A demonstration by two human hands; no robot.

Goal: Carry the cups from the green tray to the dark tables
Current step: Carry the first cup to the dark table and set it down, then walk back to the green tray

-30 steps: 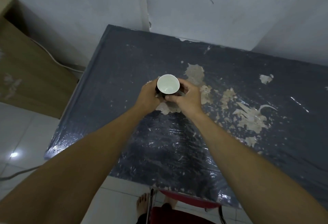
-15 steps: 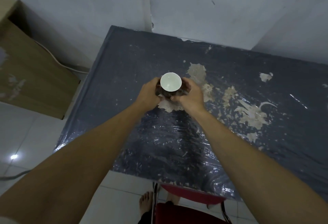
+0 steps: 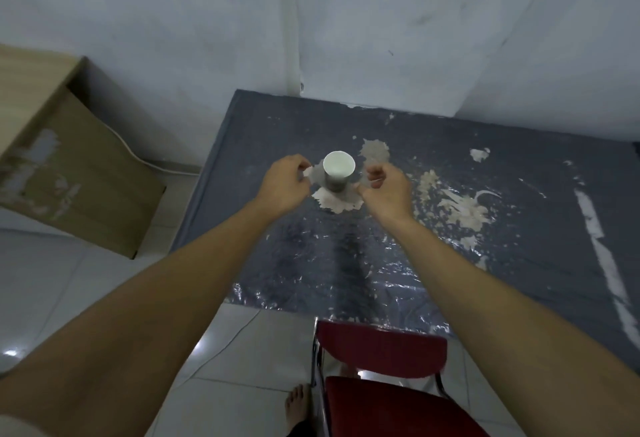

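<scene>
A small cup (image 3: 338, 171), white inside with a dark outer wall, stands upright on the dark table (image 3: 519, 228) on a patch of peeled surface. My left hand (image 3: 289, 182) hovers just left of the cup and my right hand (image 3: 384, 187) just right of it. Both hands are off the cup, fingers loosely curled and holding nothing. No green tray is in view.
The table's dark plastic-covered top is worn, with pale peeled patches towards the right. A red chair (image 3: 381, 350) stands at the table's near edge. A cardboard box (image 3: 69, 166) sits on the floor at the left, with a cable beside it. A white wall rises behind the table.
Both hands held the cup and lowered it onto the table. They have now let go and drawn apart to either side, and the cup stands alone.
</scene>
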